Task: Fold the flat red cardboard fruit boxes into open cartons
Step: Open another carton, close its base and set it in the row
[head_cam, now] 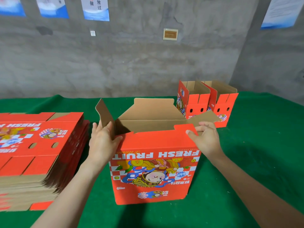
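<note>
A red fruit box (154, 171) stands upright on the green table (256, 158) in front of me, its top open and its print upside down. My left hand (103, 142) holds the box's left top corner, thumb on the red front panel and fingers against the raised left flap (105, 116). My right hand (205, 137) grips the right top corner, thumb on the red front tab and fingers over the lowered right flap (207, 118). The back flap (153, 107) stands up. A thick stack of flat red boxes (37, 145) lies to the left.
Two folded open cartons (195, 102) (222, 106) stand side by side at the back right of the table. A grey concrete wall with posters rises behind the table. Green cloth shows to the right of the box and in front of it.
</note>
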Available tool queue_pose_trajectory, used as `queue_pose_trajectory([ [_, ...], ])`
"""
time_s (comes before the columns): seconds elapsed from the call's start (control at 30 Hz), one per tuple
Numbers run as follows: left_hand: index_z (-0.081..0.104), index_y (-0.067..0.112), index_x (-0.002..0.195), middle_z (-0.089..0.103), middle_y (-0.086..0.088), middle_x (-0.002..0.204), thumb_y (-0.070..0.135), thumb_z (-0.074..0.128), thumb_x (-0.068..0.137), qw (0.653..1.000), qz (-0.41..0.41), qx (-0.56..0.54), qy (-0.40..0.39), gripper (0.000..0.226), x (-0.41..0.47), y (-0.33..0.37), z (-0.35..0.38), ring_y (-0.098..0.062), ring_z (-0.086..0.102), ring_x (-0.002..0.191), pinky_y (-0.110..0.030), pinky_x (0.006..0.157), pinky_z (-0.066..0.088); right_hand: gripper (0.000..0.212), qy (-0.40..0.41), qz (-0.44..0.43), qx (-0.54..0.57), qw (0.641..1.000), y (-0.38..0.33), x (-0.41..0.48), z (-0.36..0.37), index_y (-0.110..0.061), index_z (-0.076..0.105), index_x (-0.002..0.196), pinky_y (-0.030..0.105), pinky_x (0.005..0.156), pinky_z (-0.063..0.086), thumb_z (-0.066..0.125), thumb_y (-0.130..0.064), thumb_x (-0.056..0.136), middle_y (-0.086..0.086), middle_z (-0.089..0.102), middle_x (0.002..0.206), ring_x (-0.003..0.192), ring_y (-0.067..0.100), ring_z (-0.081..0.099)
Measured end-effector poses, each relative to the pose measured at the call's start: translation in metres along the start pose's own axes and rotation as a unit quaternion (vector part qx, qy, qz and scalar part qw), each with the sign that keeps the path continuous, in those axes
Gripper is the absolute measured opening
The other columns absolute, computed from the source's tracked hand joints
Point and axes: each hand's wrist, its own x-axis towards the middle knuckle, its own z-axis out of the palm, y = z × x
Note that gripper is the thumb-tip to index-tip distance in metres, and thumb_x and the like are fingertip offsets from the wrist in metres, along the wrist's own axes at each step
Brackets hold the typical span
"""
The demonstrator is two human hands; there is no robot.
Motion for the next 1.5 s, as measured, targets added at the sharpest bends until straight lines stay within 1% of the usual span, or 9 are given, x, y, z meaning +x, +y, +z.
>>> queue_pose_trajectory([
  [0.07, 0.043, 0.01, 0.141, 0.024, -0.012, 0.156, 0.018, 0.068, 0.086, 0.999, 0.001, 0.035, -0.01, 0.061, 0.004, 0.0, 0.0, -0.042, 0.011, 0.144, -0.057, 0.115, 0.019, 0.015, -0.009, 0.019, -0.009, 1.0, 0.001, 0.003, -0.001, -0.01, 0.066, 0.08, 0.02, 0.096, 0.026, 0.072, -0.023, 0.084, 0.004, 0.043, 0.128, 0.128, 0.013, 0.038],
  [0.2, 0.039, 0.014, 0.143, 0.008, -0.004, 0.16, 0.016, 0.071, 0.082, 0.998, 0.013, 0.065, -0.014, 0.069, 0.008, 0.003, 0.001, -0.04, 0.005, 0.145, -0.058, 0.114, 0.018, 0.075, -0.039, -0.032, -0.054, 0.997, -0.002, 0.003, -0.005, -0.008, 0.032, 0.143, 0.008, 0.095, 0.018, 0.072, -0.007, 0.08, 0.006, 0.028, 0.147, 0.134, 0.018, 0.032],
  [0.43, 0.017, 0.033, 0.146, 0.04, 0.002, 0.146, -0.013, 0.072, 0.07, 0.969, 0.229, -0.093, -0.005, 0.105, 0.007, -0.007, -0.003, -0.019, 0.037, 0.136, -0.035, 0.113, 0.028, 0.063, -0.053, -0.124, -0.118, 0.984, -0.007, 0.007, 0.001, -0.006, 0.04, 0.14, 0.015, 0.108, 0.013, 0.064, 0.001, 0.082, 0.006, 0.024, 0.155, 0.143, 0.018, 0.022],
  [0.6, 0.045, 0.02, 0.141, 0.058, -0.004, 0.126, 0.006, 0.078, 0.074, 0.966, 0.253, -0.055, -0.001, 0.076, 0.012, -0.008, -0.006, -0.023, 0.053, 0.117, -0.031, 0.098, 0.04, 0.066, -0.055, -0.137, -0.179, 0.973, -0.009, 0.01, -0.002, -0.016, 0.037, 0.143, 0.041, 0.12, 0.006, 0.063, -0.007, 0.083, 0.003, 0.019, 0.158, 0.147, 0.026, 0.008],
  [0.77, 0.05, 0.008, 0.136, 0.055, -0.008, 0.121, -0.003, 0.073, 0.075, 0.968, 0.252, -0.025, -0.007, 0.066, 0.018, -0.001, -0.003, -0.027, 0.052, 0.113, -0.033, 0.098, 0.04, 0.084, -0.12, -0.247, -0.386, 0.881, -0.023, 0.024, -0.01, -0.031, 0.021, 0.149, 0.056, 0.108, -0.022, 0.064, -0.014, 0.078, -0.008, -0.005, 0.161, 0.144, 0.03, -0.023],
  [1.03, 0.068, 0.005, 0.113, 0.064, -0.008, 0.113, 0.009, 0.063, 0.089, 0.959, 0.281, -0.028, -0.04, 0.025, 0.019, -0.001, -0.002, -0.024, 0.06, 0.105, -0.033, 0.093, 0.045, 0.104, -0.299, -0.171, -0.521, 0.781, -0.067, 0.045, 0.001, -0.031, -0.006, 0.152, 0.062, 0.115, 0.002, 0.054, 0.002, 0.075, 0.001, -0.037, 0.152, 0.143, 0.034, -0.023],
  [1.33, 0.034, 0.041, 0.144, 0.003, -0.005, 0.159, 0.012, 0.061, 0.084, 0.964, 0.074, 0.011, -0.256, 0.072, 0.063, 0.015, 0.002, -0.029, 0.009, 0.145, -0.042, 0.117, 0.016, 0.118, -0.238, -0.276, -0.38, 0.85, -0.043, 0.037, -0.006, -0.048, -0.012, 0.146, 0.045, 0.118, 0.02, 0.057, 0.01, 0.07, -0.01, -0.042, 0.148, 0.147, 0.029, -0.006],
  [1.4, 0.031, 0.04, 0.145, 0.014, -0.006, 0.155, 0.016, 0.06, 0.082, 0.96, 0.046, -0.027, -0.276, 0.074, 0.067, 0.014, 0.006, -0.029, 0.018, 0.141, -0.041, 0.116, 0.021, 0.122, -0.184, -0.34, -0.266, 0.883, -0.029, 0.033, -0.009, -0.052, -0.01, 0.146, 0.019, 0.078, 0.052, 0.062, 0.011, 0.07, -0.015, -0.035, 0.152, 0.133, 0.02, 0.039],
  [1.5, 0.029, 0.044, 0.145, 0.018, -0.003, 0.15, 0.04, 0.05, 0.066, 0.965, 0.044, 0.004, -0.26, 0.082, 0.065, 0.01, 0.012, -0.03, 0.017, 0.138, -0.043, 0.116, 0.018, 0.106, -0.157, -0.281, -0.089, 0.942, -0.009, 0.025, -0.013, -0.051, 0.006, 0.147, 0.01, 0.055, 0.044, 0.065, 0.004, 0.079, -0.021, 0.005, 0.158, 0.102, -0.008, 0.059],
])
